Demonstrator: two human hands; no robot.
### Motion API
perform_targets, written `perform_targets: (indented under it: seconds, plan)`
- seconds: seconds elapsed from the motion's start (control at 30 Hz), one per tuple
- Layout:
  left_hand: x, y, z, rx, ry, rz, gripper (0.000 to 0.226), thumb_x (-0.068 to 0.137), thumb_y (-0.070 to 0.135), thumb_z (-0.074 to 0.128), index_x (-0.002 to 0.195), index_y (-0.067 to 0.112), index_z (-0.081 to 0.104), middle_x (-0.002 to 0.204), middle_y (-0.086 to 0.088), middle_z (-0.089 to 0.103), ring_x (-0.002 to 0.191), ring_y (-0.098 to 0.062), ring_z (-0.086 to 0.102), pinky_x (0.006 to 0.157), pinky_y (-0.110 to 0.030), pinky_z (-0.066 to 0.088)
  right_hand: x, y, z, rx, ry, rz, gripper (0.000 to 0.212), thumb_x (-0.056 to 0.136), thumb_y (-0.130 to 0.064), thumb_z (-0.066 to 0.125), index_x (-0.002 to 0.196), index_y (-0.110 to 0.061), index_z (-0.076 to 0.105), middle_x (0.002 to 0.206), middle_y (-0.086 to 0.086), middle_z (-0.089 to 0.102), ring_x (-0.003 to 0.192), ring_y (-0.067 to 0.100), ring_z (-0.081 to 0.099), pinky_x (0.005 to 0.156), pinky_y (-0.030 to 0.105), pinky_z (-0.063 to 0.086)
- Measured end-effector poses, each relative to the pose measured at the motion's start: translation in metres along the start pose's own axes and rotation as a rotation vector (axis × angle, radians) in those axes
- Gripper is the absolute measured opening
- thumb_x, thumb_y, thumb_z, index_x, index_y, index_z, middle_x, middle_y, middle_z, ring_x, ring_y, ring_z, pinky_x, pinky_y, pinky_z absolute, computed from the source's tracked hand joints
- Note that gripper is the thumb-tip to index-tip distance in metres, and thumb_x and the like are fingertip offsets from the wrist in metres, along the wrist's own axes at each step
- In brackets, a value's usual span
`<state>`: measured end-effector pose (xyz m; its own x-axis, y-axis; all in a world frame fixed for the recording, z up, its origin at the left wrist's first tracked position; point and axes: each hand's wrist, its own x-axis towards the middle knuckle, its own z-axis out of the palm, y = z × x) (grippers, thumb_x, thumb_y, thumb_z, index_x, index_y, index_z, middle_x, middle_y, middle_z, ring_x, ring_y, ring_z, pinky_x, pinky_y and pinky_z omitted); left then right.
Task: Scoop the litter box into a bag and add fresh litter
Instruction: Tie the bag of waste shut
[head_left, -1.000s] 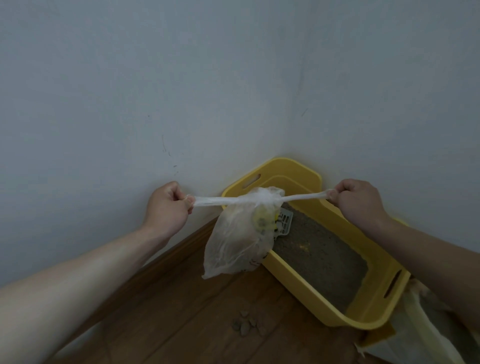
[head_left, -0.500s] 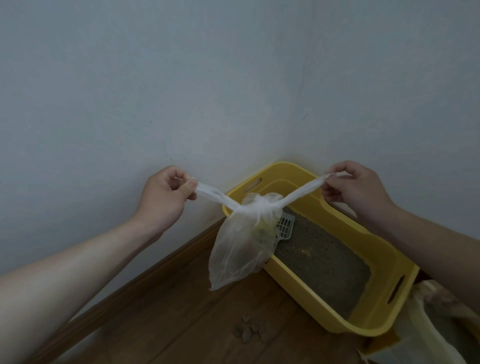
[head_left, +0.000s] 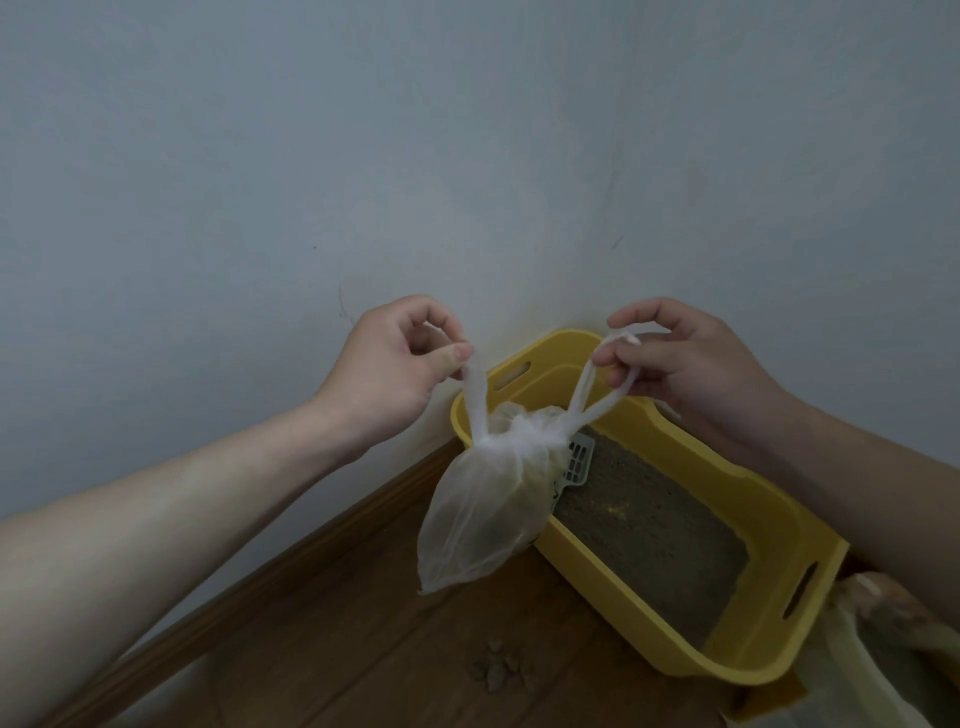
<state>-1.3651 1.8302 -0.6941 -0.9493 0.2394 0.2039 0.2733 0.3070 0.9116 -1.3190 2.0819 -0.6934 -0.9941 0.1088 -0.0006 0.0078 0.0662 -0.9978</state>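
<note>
A thin translucent plastic bag (head_left: 480, 512) hangs in the air, knotted at its neck, with dark clumps showing faintly inside. My left hand (head_left: 395, 364) pinches its left handle strip between thumb and forefinger. My right hand (head_left: 680, 358) pinches the right handle strip, which loops round my fingers. Below and behind the bag sits the yellow litter box (head_left: 769, 525) in the room's corner, filled with grey litter (head_left: 649, 530). A white slotted scoop (head_left: 579, 462) lies at the box's far end, partly hidden by the bag.
Grey walls meet in a corner right behind the box. The floor is dark wood with a wooden skirting board (head_left: 291, 561). A few litter clumps (head_left: 496, 670) lie on the floor. A pale open sack (head_left: 872, 660) stands at the lower right beside the box.
Both hands have risen and come closer together, so the two handle strips went from stretched level to pointing steeply up. The bag hangs lower between them.
</note>
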Motion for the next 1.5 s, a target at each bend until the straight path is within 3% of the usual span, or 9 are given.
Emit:
perform_targets:
  seconds: [0.27,0.43,0.53,0.7,0.87,1.0,1.13,1.33,1.5]
  plan:
    - [0.001,0.013,0.019,-0.275,-0.123,-0.105,0.018,0.085,-0.002,0.070,0.077,0.012,0.062,0.080,-0.015,0.073,0.073,-0.024,0.071,0.077,-0.037,0.057,-0.007,-0.007,0.031,-0.128,-0.141,-0.011,0.028,0.087,0.007,0.063,0.110,-0.008,0.067,0.099,0.004,0.075,0.074,0.015,0.069,0.072,0.032,0.057]
    - [-0.001,0.017,0.031,-0.327,-0.136,-0.100,0.020,0.083,-0.005,0.070,0.076,0.012,0.063,0.074,-0.008,0.072,0.068,-0.019,0.069,0.071,-0.036,0.058,-0.006,-0.002,0.044,-0.202,-0.140,-0.049,0.034,0.082,-0.002,0.074,0.116,-0.004,0.067,0.100,0.014,0.074,0.089,0.028,0.072,0.077,0.036,0.059]
    - [-0.003,0.018,0.035,-0.323,-0.142,-0.073,0.020,0.084,-0.007,0.068,0.078,0.012,0.064,0.077,-0.005,0.075,0.070,-0.020,0.071,0.064,-0.030,0.057,-0.005,-0.001,0.048,-0.209,-0.131,-0.074,0.027,0.083,-0.008,0.076,0.109,-0.007,0.070,0.094,0.012,0.075,0.083,0.023,0.073,0.075,0.032,0.061]
    - [-0.006,0.015,0.037,-0.196,-0.117,0.029,0.020,0.082,-0.003,0.074,0.087,0.015,0.067,0.101,-0.002,0.074,0.078,-0.028,0.075,0.067,-0.040,0.062,-0.003,-0.001,0.051,-0.168,-0.109,-0.072,0.027,0.080,-0.010,0.077,0.107,-0.010,0.072,0.087,0.004,0.076,0.076,0.012,0.070,0.069,0.028,0.055]
    - [-0.004,0.011,0.041,-0.169,-0.088,0.073,0.026,0.082,-0.009,0.072,0.090,0.016,0.066,0.094,-0.002,0.072,0.073,-0.024,0.074,0.060,-0.034,0.059,-0.001,-0.001,0.058,-0.085,-0.053,-0.052,0.022,0.083,-0.007,0.075,0.104,-0.008,0.072,0.090,0.011,0.076,0.087,0.029,0.073,0.079,0.041,0.060]
    - [-0.005,0.009,0.040,-0.091,-0.061,0.134,0.028,0.081,0.007,0.079,0.100,0.023,0.066,0.095,0.007,0.068,0.074,-0.018,0.068,0.060,-0.028,0.057,0.003,-0.002,0.063,-0.131,0.034,-0.036,0.012,0.087,-0.006,0.072,0.096,-0.013,0.073,0.084,0.010,0.076,0.082,0.028,0.073,0.075,0.039,0.060]
    - [-0.011,-0.005,0.028,-0.015,-0.059,0.102,0.047,0.076,0.019,0.084,0.115,0.030,0.060,0.105,0.010,0.063,0.088,-0.013,0.063,0.070,-0.027,0.056,0.005,-0.006,0.064,-0.257,0.066,-0.050,0.026,0.085,0.001,0.067,0.106,-0.013,0.072,0.085,0.005,0.075,0.077,0.021,0.073,0.073,0.036,0.061]
    - [-0.041,-0.040,0.015,0.110,-0.268,-0.089,0.093,0.056,0.057,0.085,0.136,0.036,0.043,0.130,0.020,0.051,0.119,0.001,0.048,0.096,-0.026,0.047,0.008,-0.024,0.067,-0.247,0.160,-0.059,0.030,0.082,0.005,0.065,0.105,-0.012,0.074,0.089,0.010,0.074,0.079,0.026,0.073,0.077,0.044,0.061]
    - [-0.057,-0.047,0.016,0.124,-0.346,-0.118,0.111,0.049,0.070,0.085,0.142,0.049,0.029,0.140,0.029,0.038,0.133,0.002,0.038,0.109,-0.036,0.043,0.007,-0.058,0.074,-0.132,0.182,-0.059,0.028,0.083,0.010,0.063,0.100,-0.010,0.072,0.086,0.011,0.072,0.072,0.021,0.072,0.073,0.035,0.063]
